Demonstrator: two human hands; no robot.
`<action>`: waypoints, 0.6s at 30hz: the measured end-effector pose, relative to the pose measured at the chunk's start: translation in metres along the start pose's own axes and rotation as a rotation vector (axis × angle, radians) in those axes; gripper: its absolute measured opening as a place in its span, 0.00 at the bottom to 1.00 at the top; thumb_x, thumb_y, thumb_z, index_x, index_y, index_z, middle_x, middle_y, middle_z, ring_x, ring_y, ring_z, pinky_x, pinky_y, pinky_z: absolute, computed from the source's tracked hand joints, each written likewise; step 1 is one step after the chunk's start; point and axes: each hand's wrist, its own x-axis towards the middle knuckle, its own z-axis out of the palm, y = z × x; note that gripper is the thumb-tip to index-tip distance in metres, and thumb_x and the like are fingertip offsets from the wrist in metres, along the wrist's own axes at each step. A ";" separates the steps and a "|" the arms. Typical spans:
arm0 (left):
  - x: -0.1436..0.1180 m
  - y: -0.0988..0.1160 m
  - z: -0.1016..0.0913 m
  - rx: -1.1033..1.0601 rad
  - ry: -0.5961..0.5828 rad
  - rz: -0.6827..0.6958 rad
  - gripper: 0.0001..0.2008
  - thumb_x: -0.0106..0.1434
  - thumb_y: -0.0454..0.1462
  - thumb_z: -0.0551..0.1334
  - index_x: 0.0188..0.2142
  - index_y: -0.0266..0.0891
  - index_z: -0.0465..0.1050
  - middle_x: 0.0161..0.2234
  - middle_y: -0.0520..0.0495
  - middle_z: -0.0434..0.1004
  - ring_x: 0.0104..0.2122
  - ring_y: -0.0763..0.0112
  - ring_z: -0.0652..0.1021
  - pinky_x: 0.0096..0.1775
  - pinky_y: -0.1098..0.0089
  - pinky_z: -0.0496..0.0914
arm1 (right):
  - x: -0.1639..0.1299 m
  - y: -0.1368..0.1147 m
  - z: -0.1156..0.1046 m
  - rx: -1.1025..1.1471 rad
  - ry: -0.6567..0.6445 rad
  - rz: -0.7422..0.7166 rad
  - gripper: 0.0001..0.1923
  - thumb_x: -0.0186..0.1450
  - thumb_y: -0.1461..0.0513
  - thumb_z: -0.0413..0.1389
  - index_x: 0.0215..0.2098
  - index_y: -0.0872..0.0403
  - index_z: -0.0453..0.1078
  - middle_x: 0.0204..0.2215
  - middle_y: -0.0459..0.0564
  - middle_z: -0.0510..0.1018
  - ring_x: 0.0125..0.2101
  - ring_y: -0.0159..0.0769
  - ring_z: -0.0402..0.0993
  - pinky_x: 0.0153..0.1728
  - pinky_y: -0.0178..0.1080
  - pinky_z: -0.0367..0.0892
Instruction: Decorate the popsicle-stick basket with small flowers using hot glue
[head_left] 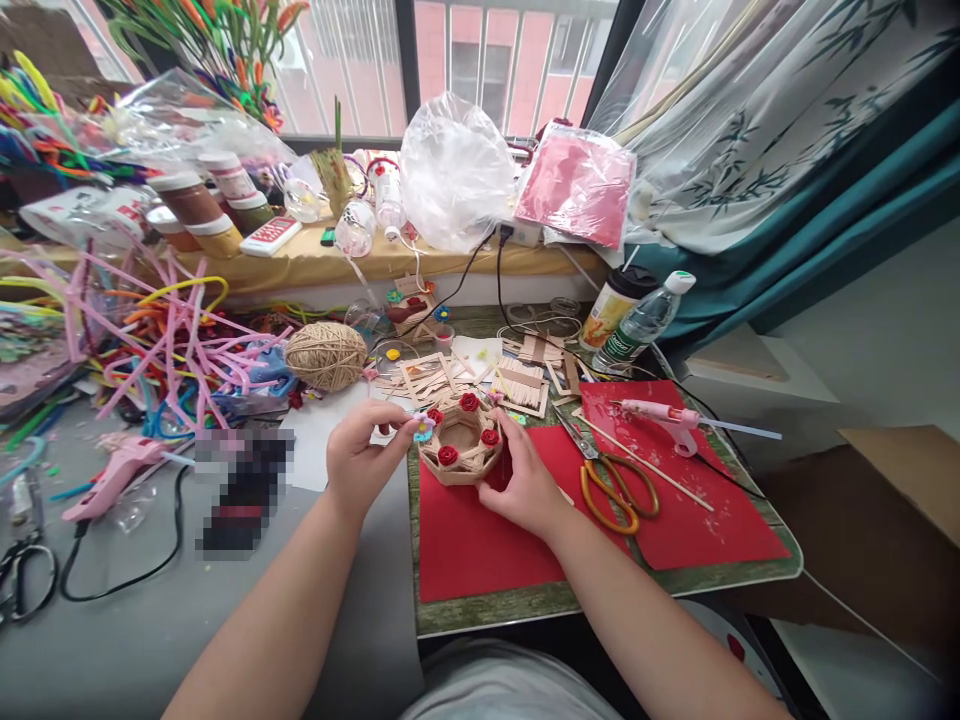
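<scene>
Above the red sheet (480,550), a small round basket of craft sticks (459,472) carries several red roses (448,456) along its rim. My right hand (529,475) wraps around the basket's right side, thumb at the front. Pinched between the thumb and fingers of my left hand (367,450) is a small blue and pale flower (423,428), held at the basket's left rim. I cannot tell whether that flower touches the basket. Orange-handled scissors (611,480) lie just right of my right hand.
A pink glue gun (667,412) and a thin stick (645,462) rest on the right red sheet. Behind are loose craft sticks (517,385), a twine ball (326,356) and a water bottle (641,325). Another glue gun (120,470) and pink pipe cleaners (180,340) lie left.
</scene>
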 end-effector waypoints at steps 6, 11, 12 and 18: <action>0.000 -0.006 0.005 -0.044 0.034 -0.101 0.08 0.66 0.43 0.72 0.36 0.43 0.79 0.32 0.48 0.79 0.31 0.69 0.75 0.36 0.66 0.70 | 0.000 0.000 0.000 0.059 -0.023 -0.002 0.58 0.60 0.54 0.73 0.79 0.40 0.44 0.76 0.57 0.55 0.76 0.53 0.52 0.74 0.60 0.57; 0.001 -0.012 0.010 -0.177 0.129 -0.267 0.12 0.63 0.46 0.74 0.37 0.41 0.80 0.34 0.47 0.81 0.34 0.67 0.80 0.39 0.66 0.75 | 0.001 0.003 0.004 0.058 -0.058 -0.016 0.48 0.64 0.55 0.70 0.76 0.42 0.54 0.75 0.56 0.59 0.75 0.52 0.54 0.74 0.59 0.56; 0.001 -0.014 0.011 -0.201 0.137 -0.301 0.13 0.63 0.46 0.74 0.37 0.41 0.80 0.34 0.47 0.81 0.34 0.67 0.81 0.40 0.66 0.76 | 0.001 0.004 0.006 0.052 -0.034 -0.009 0.47 0.63 0.55 0.71 0.75 0.43 0.56 0.74 0.57 0.61 0.75 0.53 0.55 0.74 0.60 0.57; -0.001 -0.011 0.010 -0.084 0.031 -0.162 0.07 0.64 0.42 0.73 0.38 0.42 0.81 0.34 0.47 0.82 0.35 0.67 0.79 0.40 0.65 0.74 | -0.001 0.004 0.015 0.053 0.110 0.049 0.41 0.62 0.58 0.71 0.70 0.45 0.63 0.71 0.59 0.65 0.72 0.54 0.61 0.72 0.60 0.60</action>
